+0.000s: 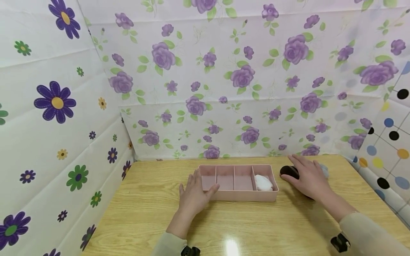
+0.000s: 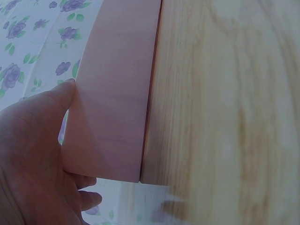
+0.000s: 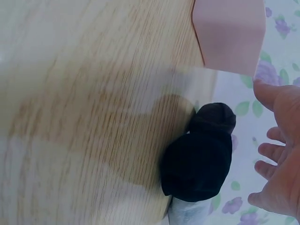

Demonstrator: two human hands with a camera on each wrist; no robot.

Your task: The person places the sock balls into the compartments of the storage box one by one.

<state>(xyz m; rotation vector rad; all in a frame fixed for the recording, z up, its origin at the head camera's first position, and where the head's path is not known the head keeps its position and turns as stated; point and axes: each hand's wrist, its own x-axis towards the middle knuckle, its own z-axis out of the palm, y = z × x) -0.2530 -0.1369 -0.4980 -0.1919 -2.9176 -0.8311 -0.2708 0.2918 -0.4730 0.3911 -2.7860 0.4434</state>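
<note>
A long pink box (image 1: 243, 196) with several compartments stands on the table. A white cloth bundle (image 1: 264, 182) lies in its rightmost compartment. My left hand (image 1: 194, 195) is at the box's left end; in the left wrist view its thumb touches the rim of the pink box (image 2: 112, 93), and its fingers lie beyond the end. To the right of the box, my right hand (image 1: 309, 176) hovers with spread fingers over a black cloth bundle (image 1: 289, 172). The right wrist view shows a larger black bundle (image 3: 197, 166), a smaller dark bundle (image 3: 214, 118) and a pale grey one (image 3: 187, 213), apart from the hand.
The wooden table (image 1: 153, 220) extends around the box. Behind it hangs a purple-flowered sheet (image 1: 224, 89), with a daisy-print sheet (image 1: 57, 142) at left and a dotted sheet (image 1: 389, 153) at right. A pale blue item (image 1: 324, 171) shows beyond my right hand.
</note>
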